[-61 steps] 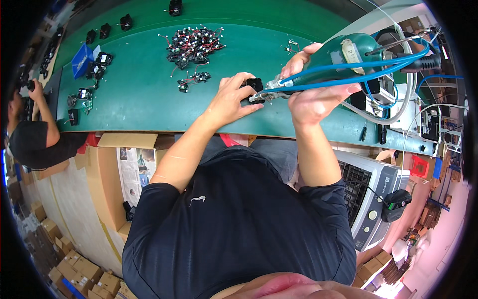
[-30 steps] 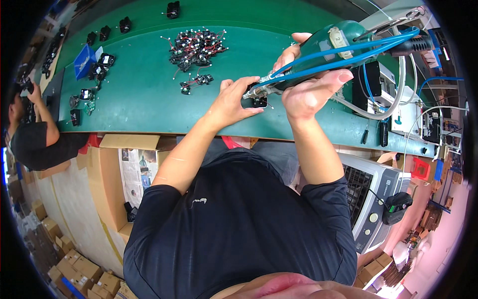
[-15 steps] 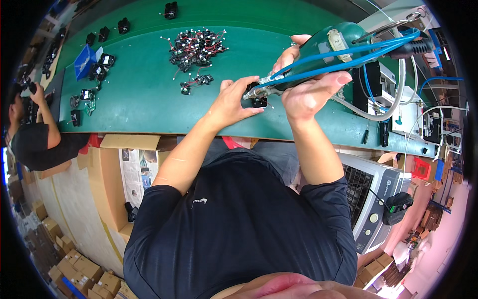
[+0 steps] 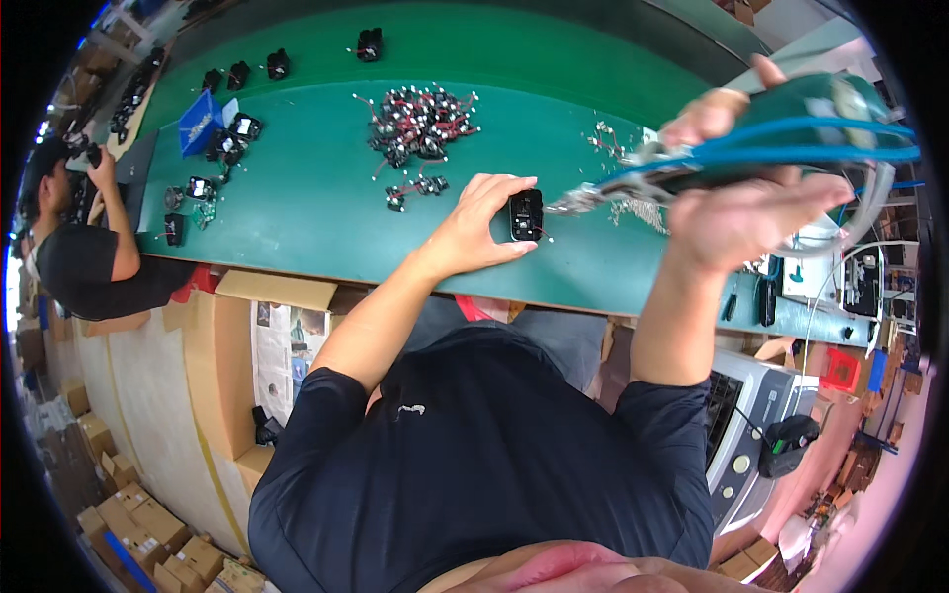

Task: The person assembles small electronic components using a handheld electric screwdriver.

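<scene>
Between the thumb and fingers of my left hand [image 4: 465,233] sits a small black plastic housing [image 4: 526,216], resting on the green bench [image 4: 316,203]. My right hand [image 4: 727,219], smeared by motion, grips a green powered screwdriver [image 4: 806,104] with blue hoses and a metal nose. The tip of that nose is a short way right of the housing, apart from it. Beyond my left hand, a few small black parts with wires [image 4: 415,190] lie in front of a larger heap of wired black parts [image 4: 420,124].
Loose screws [image 4: 641,211] are scattered under the screwdriver. At left stand a blue bin [image 4: 201,125] and several black housings [image 4: 227,145]. More housings line the back strip. A co-worker [image 4: 84,237] sits at far left. A dark hand tool [image 4: 767,299] lies at right.
My right hand has pulled the screwdriver away to the right, off the black housing. The housing stays in my left hand and now shows more fully. The whole view has shifted slightly.
</scene>
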Demonstrator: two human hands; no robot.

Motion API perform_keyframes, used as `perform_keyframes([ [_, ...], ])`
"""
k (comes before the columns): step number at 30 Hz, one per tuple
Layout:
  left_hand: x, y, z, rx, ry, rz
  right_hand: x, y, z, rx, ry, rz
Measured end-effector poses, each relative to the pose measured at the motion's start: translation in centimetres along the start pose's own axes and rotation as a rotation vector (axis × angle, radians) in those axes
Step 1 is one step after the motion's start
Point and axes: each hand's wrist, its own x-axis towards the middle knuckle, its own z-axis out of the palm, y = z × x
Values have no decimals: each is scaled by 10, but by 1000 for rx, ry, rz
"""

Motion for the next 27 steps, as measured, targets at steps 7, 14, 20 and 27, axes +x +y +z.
perform_keyframes([
  [7, 124, -36, -130, 706, 87, -62, -17, 26, -41, -206, 19, -146],
  [14, 173, -178, -179, 886, -155, -484, -44, 32, -51, -221, 49, -91],
  [20, 114, -121, -211, 808, 196, -72, -98, 51, -19, -642, -479, -523],
  [27, -160, -25, -175, 651, 958, -192, -131, 154, 88, -678, -1056, -367],
])
